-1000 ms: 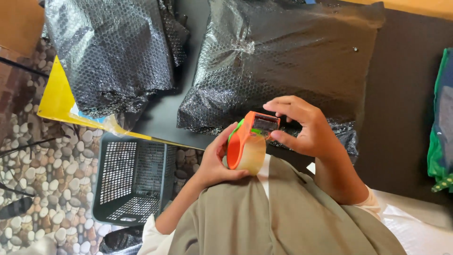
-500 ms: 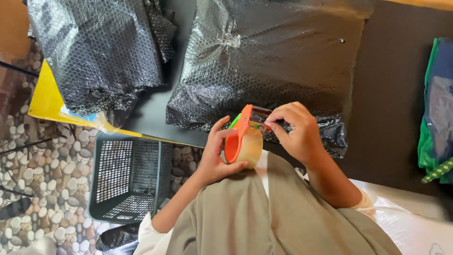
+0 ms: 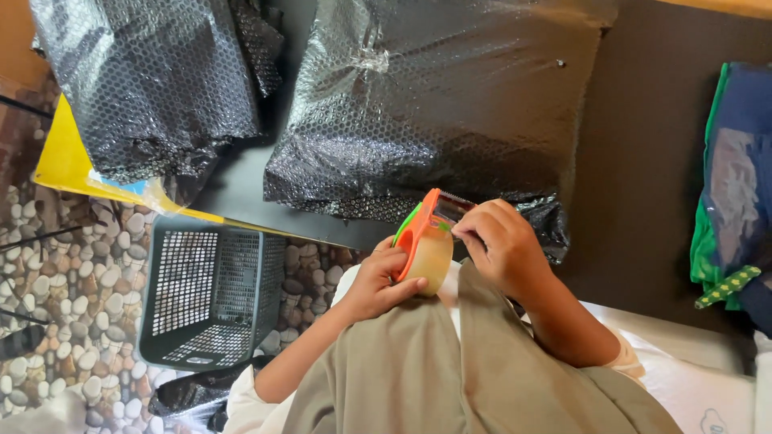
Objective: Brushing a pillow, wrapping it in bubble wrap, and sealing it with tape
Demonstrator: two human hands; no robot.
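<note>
Head view shows the tape dispenser (image 3: 422,245), orange with a green edge and a clear roll, held just above the person's lap at the near edge of the dark table (image 3: 643,185). The left hand (image 3: 378,281) is wrapped around the roll and frame from below. The right hand (image 3: 498,245) is pinched narrow at the top of the dispenser, fingertips on the tape end by the cutter.

Risks, as I judge them: the fingertips sit close to the toothed blade and could get nicked if the tape releases suddenly; the loose end could fold back and stick to the roll; the one-handed hold from below could let the dispenser twist.

Two parcels in black bubble wrap lie on the table: a large one (image 3: 450,104) just beyond the hands, another (image 3: 153,80) to the left, resting on a flat yellow sheet (image 3: 64,161). No label shows on either. A green-and-blue bag (image 3: 736,201) lies at the right edge. A dark mesh basket (image 3: 209,293) stands on the pebble floor (image 3: 64,273) below.
</note>
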